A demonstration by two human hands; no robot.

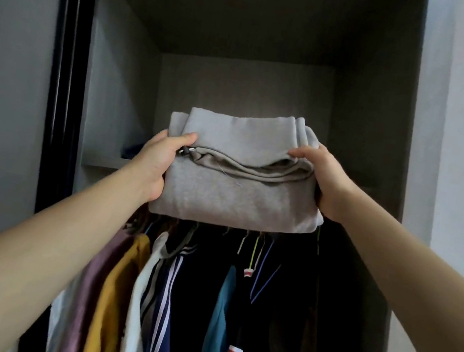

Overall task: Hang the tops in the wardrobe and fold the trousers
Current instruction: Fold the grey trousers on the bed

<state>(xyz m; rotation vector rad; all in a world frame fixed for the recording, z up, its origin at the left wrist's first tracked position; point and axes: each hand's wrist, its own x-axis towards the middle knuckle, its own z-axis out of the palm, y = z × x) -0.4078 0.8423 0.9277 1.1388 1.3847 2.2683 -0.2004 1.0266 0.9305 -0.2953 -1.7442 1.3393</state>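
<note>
forearms (35, 246): both bare, stretched up and forward from the bottom corners to meet at the bundle; raised this high, i judge, to reach the upper compartment
left hand (154, 159): grips the left edge of the trousers (236, 198); thumb on top, fingers hidden beneath, so it clamps and props the layers at once
right hand (330, 182): grips the right edge the same way, thumb over the top fold, fingers under; a hold at each side likely keeps the fold from sagging or sliding open
trousers, place: in the air between the two hands, in front of the upper compartment and just above the hanging row; whether the far edge touches anything cannot be told
trousers, look: pale grey, soft thick knit; folded into a flat squarish bundle of several layers; rolled edges run across the near middle; a small dark cord end sits by the left thumb; a loose thread hangs at the front
shelf (103, 161): grey board at the left, at about the bundle's level; a blue item (133, 149) lies far back on it; seems the place aimed at
tops (122, 296): hang in a close row below; mauve, mustard, white, striped navy, teal, black; hangers (255, 248) show at the necks
wardrobe (370, 107): open, dark grey inside
stage: folding of this pair looks done; stowing it is the step in hand
</note>
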